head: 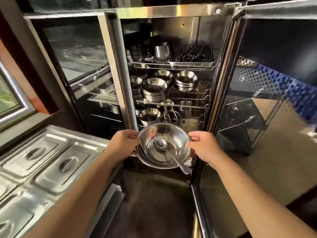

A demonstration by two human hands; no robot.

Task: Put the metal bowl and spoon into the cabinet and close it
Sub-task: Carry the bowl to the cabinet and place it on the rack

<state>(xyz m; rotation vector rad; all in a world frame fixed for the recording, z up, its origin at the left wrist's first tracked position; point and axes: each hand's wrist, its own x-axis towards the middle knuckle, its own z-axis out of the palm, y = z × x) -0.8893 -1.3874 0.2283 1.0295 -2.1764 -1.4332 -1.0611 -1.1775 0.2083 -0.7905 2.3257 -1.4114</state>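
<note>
Both forearms reach out, my left hand (pixel 126 143) and right hand (pixel 203 146) clamped on opposite rims of the shiny round metal bowl (pixel 163 146), level so the steel spoon (pixel 169 152) stays inside, just before the open steel cabinet (pixel 171 12) beyond my fingertips.

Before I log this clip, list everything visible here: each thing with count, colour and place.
bowl: one, silver, held in front of the open cabinet
spoon: one, silver, lying in the bowl, handle over the near rim
cabinet: one, steel, glass door swung open at right
bowl stacks: several, silver, middle and lower wire shelves
cups: one stack, silver, top shelf
chopsticks: many, black, in a tray on the top shelf
lidded pans: several, silver, counter at left
hands: two; left and right grip opposite sides of the bowl's rim
</note>
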